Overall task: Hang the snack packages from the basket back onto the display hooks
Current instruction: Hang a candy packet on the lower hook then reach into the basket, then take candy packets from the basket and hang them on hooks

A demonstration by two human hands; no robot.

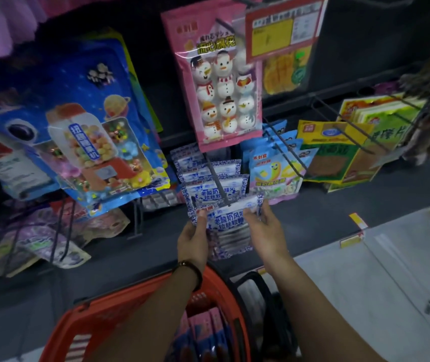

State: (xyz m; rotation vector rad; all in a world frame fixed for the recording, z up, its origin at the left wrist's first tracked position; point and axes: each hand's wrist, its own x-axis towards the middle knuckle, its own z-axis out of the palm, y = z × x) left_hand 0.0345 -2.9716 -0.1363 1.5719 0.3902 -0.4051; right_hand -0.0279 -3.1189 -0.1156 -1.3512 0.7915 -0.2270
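We are holding the blue-and-white snack package (230, 226) at the tip of the display hook (217, 181). Our left hand (193, 239) and right hand (266, 228) are each pinching an upper corner. It is looking light, limp and slick, so we are judging the header strip the best hold. More packages are lying in the basket (140, 291).

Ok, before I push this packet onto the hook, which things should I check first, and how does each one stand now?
1. Hold: left hand and right hand pinch the blue-white packet at its upper corners: ok.
2. Hook tip meets the packet's top edge: ok.
3. Tip through the hanging hole: cannot tell.
4. Hanging packets on this hook match it: ok.
5. Bare rod in front of them: ok.
6. Orange basket below the arms, more packets inside: ok.
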